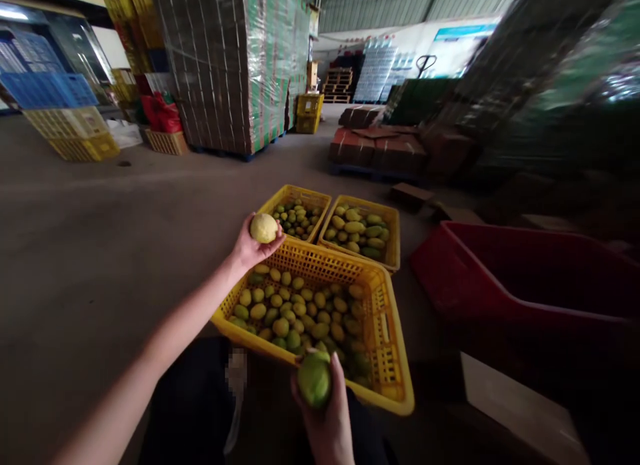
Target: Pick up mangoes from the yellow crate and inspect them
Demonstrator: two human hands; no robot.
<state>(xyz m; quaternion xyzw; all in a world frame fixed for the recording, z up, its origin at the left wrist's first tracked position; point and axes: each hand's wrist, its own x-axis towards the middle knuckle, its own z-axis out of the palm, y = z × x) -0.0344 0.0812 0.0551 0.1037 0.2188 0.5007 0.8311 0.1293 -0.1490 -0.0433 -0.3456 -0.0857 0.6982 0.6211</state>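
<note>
My left hand [249, 249] reaches forward and holds a pale yellow mango [263, 228] above the far left corner of the near yellow crate [387, 358]. That crate is tilted toward me and holds several green and yellow mangoes [295, 312]. My right hand [327, 412] grips a green mango [315, 378] low over the crate's near rim. Beyond it two smaller yellow crates stand side by side on the floor: the left crate [278, 200] with small green fruit, the right crate [393, 237] with larger mangoes.
A red tub [465, 278] lies to the right of the crates. Shrink-wrapped pallets of boxes [230, 65] rise at the back, with stacked blue and yellow crates [65, 122] at far left. Flat brown cartons [380, 148] sit behind. Bare concrete floor [100, 238] stretches left.
</note>
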